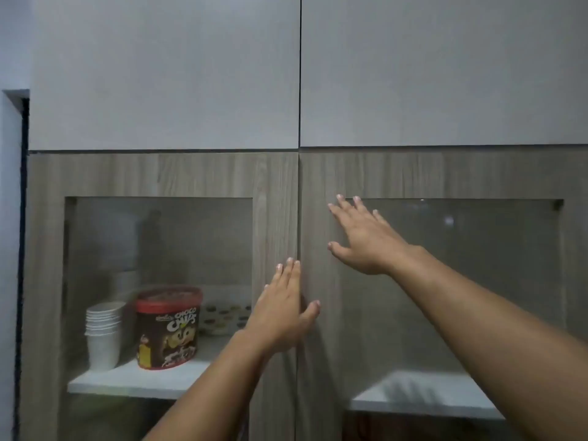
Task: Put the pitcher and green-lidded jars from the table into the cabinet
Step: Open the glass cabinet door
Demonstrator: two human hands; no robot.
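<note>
Now both your hands are spread flat and hold nothing. Your left hand lies on the wooden frame beside the middle seam of the cabinet, and your right hand rests higher on the frame of the right door, with fingertips at the edge of the glass. Both doors look closed. The pitcher and the green-lidded jars are not in view; they are probably on the table behind you. Behind the left glass stand a stack of paper cups and a cereal tub; the right shelf seems free. No handle is visible, so I think you must pull at the door edge near the seam. I cannot judge the jars' weight from here; take each one around its body, not by the lid.
</note>
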